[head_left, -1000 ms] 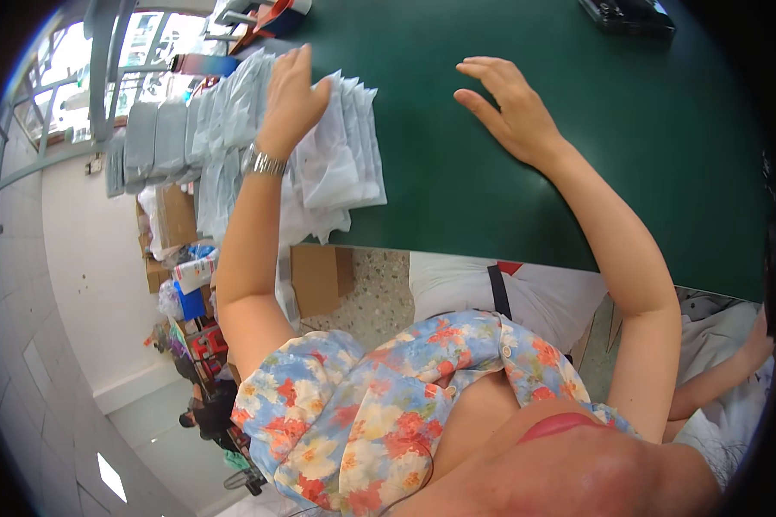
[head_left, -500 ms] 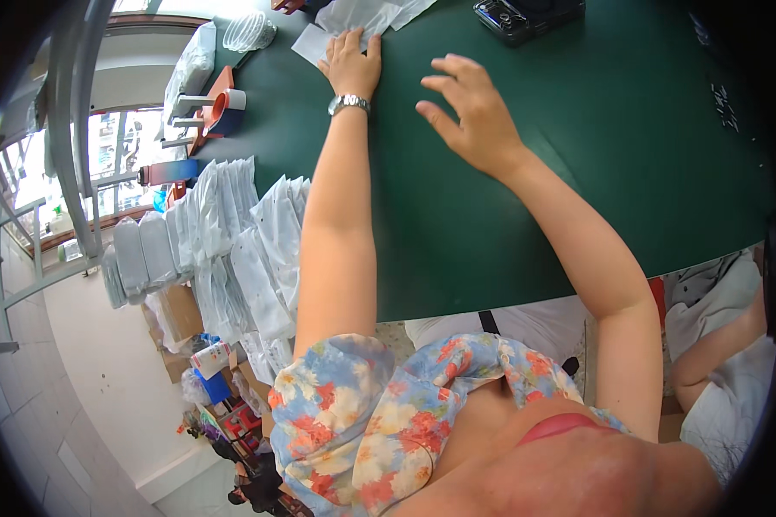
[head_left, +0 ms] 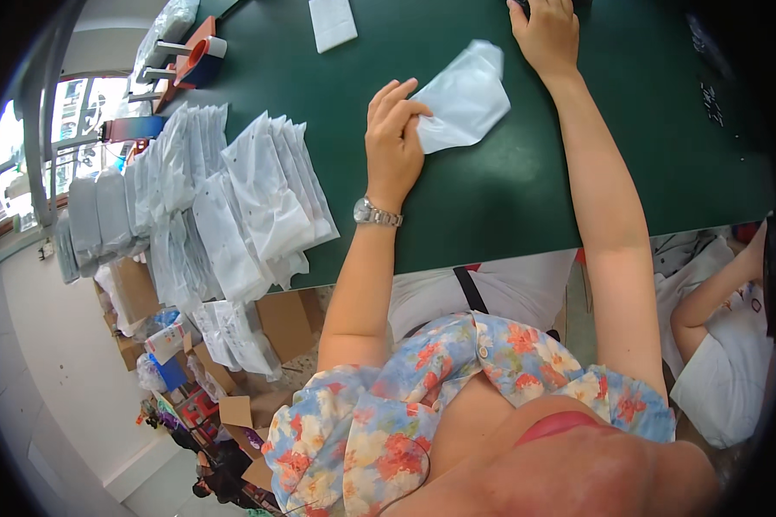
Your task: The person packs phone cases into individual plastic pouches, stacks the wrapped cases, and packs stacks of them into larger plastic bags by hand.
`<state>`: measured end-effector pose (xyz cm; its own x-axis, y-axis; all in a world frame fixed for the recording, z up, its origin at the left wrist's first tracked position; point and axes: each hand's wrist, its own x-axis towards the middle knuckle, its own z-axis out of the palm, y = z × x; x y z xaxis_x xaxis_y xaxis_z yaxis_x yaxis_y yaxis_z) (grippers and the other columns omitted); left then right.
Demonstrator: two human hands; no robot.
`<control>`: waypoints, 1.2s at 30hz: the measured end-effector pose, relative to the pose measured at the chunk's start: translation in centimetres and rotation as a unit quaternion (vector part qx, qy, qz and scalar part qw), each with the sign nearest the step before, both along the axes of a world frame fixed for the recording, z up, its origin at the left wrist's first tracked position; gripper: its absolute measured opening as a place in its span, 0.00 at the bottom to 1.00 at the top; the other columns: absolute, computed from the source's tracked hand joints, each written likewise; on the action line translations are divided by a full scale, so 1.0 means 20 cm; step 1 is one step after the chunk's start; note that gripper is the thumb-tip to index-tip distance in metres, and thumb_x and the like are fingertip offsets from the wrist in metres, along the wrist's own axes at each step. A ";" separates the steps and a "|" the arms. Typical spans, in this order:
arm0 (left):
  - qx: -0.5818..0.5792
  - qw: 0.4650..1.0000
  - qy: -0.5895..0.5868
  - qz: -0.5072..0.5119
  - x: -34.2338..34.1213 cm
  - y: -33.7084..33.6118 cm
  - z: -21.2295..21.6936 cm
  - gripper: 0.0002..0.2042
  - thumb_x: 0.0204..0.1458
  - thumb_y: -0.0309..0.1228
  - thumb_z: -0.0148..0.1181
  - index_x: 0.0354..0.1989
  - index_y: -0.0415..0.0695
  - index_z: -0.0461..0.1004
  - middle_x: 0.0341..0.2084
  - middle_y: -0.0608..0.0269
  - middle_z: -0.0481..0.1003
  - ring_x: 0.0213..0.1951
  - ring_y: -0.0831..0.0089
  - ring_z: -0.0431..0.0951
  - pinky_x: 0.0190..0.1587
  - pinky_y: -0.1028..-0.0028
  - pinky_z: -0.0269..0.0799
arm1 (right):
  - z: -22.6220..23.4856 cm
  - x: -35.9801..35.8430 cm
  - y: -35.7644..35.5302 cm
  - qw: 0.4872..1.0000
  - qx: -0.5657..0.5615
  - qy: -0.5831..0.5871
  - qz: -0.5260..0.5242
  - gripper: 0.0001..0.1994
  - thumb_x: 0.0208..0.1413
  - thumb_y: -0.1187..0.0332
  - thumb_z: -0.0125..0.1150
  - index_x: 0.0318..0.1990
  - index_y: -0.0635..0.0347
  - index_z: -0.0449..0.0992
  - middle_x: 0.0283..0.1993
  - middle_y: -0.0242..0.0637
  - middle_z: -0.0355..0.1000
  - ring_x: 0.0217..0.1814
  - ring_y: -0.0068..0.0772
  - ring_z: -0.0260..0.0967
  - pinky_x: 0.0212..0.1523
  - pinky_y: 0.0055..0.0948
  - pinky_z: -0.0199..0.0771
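My left hand (head_left: 394, 142), with a silver wristwatch on the wrist, pinches the near corner of a clear white plastic pouch (head_left: 466, 95) that lies on the green table (head_left: 509, 207). My right hand (head_left: 545, 34) reaches further out to the top edge of the view and rests on a dark object that is mostly cut off; what the fingers do there is hidden.
Stacks of similar white plastic bags (head_left: 250, 189) cover the table's left side and overhang its edge. A white sheet (head_left: 332, 21) lies at the far side. A red and blue tool (head_left: 200, 60) stands far left. Another person (head_left: 724, 345) sits at the right. Cardboard boxes (head_left: 284, 323) stand below.
My left hand has pulled back from the far stack, bringing one pouch toward me. My right hand has stretched out from mid-table to the dark object at the far edge.
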<state>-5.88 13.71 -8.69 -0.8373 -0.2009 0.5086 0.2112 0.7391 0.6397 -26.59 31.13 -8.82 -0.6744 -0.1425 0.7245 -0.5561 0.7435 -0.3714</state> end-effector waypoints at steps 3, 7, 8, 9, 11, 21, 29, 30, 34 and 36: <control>0.269 0.963 -0.002 -0.029 0.05 -0.03 0.01 0.05 0.56 0.22 0.48 0.33 0.38 0.72 0.36 0.56 0.78 0.38 0.64 0.78 0.45 0.71 0.72 | 0.00 -0.03 0.03 0.999 -0.003 0.029 0.015 0.08 0.48 0.71 0.61 0.36 0.59 0.74 0.37 0.42 0.70 0.44 0.48 0.65 0.45 0.42 0.66; 0.492 0.870 0.024 -0.029 -0.01 -0.10 -0.05 0.08 0.62 0.29 0.46 0.37 0.38 0.69 0.27 0.61 0.72 0.28 0.70 0.76 0.31 0.77 0.72 | 0.03 0.09 0.09 0.985 0.011 0.069 0.159 0.14 0.54 0.64 0.60 0.46 0.59 0.75 0.47 0.41 0.72 0.51 0.44 0.67 0.50 0.39 0.66; 0.518 0.855 0.031 -0.010 0.01 -0.12 -0.05 0.09 0.63 0.31 0.46 0.37 0.38 0.69 0.26 0.63 0.71 0.27 0.71 0.76 0.29 0.78 0.71 | 0.05 0.16 0.05 0.974 0.007 0.075 0.214 0.16 0.56 0.61 0.60 0.49 0.59 0.75 0.50 0.41 0.73 0.53 0.43 0.68 0.52 0.38 0.65; 0.548 0.835 0.054 -0.021 0.03 -0.11 -0.05 0.08 0.62 0.29 0.47 0.37 0.38 0.70 0.24 0.65 0.70 0.27 0.73 0.75 0.27 0.77 0.69 | 0.04 0.29 0.02 0.947 -0.029 0.011 0.320 0.18 0.56 0.60 0.60 0.51 0.59 0.74 0.49 0.40 0.73 0.51 0.41 0.69 0.51 0.37 0.66; 0.404 0.911 0.060 0.059 -0.01 -0.13 -0.08 0.07 0.61 0.28 0.47 0.37 0.38 0.70 0.24 0.65 0.70 0.25 0.73 0.74 0.27 0.76 0.68 | 0.19 0.64 -0.04 0.879 -0.084 -0.127 0.451 0.22 0.55 0.58 0.62 0.53 0.60 0.71 0.47 0.37 0.74 0.51 0.36 0.69 0.52 0.34 0.66; 0.154 0.968 0.082 0.181 -0.18 -0.09 0.06 0.12 0.56 0.24 0.51 0.49 0.39 0.70 0.33 0.46 0.75 0.36 0.52 0.75 0.43 0.59 0.69 | 0.10 0.51 -0.08 0.827 -0.116 -0.476 0.276 0.14 0.51 0.67 0.60 0.44 0.63 0.72 0.35 0.30 0.73 0.32 0.18 0.66 0.31 0.21 0.66; -0.207 0.909 0.217 0.289 -0.21 -0.07 0.16 0.19 0.56 0.26 0.52 0.57 0.39 0.65 0.44 0.46 0.73 0.43 0.51 0.74 0.46 0.65 0.69 | 0.06 0.45 0.00 0.850 -0.169 -0.446 0.226 0.09 0.53 0.71 0.55 0.41 0.63 0.74 0.29 0.24 0.70 0.25 0.11 0.58 0.24 0.16 0.59; -0.269 0.882 0.243 0.302 -0.17 -0.03 0.18 0.20 0.56 0.26 0.52 0.58 0.39 0.64 0.45 0.46 0.72 0.45 0.50 0.74 0.48 0.65 0.69 | 0.02 0.43 -0.01 0.861 -0.182 -0.420 0.219 0.09 0.53 0.71 0.55 0.41 0.63 0.74 0.29 0.24 0.70 0.25 0.11 0.58 0.25 0.16 0.60; -0.174 0.984 0.037 0.008 0.05 0.04 0.10 0.11 0.47 0.35 0.66 0.37 0.46 0.76 0.37 0.65 0.72 0.41 0.68 0.71 0.44 0.68 0.62 | 0.02 0.36 -0.02 0.979 -0.097 -0.093 0.152 0.09 0.53 0.69 0.60 0.40 0.60 0.76 0.34 0.28 0.72 0.30 0.22 0.63 0.32 0.22 0.66; -0.135 0.989 0.008 -0.053 0.09 0.06 0.07 0.10 0.47 0.35 0.66 0.35 0.45 0.77 0.36 0.65 0.73 0.40 0.67 0.71 0.43 0.68 0.63 | 0.04 0.19 0.04 0.987 -0.042 0.083 0.133 0.07 0.54 0.68 0.61 0.39 0.60 0.77 0.35 0.31 0.72 0.32 0.25 0.64 0.34 0.24 0.67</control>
<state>-4.18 15.00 -7.21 -0.8376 0.0325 0.5454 0.3055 0.8554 0.4183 -22.84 31.83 -8.04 -0.4931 -0.2322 0.8384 -0.7851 0.5340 -0.3138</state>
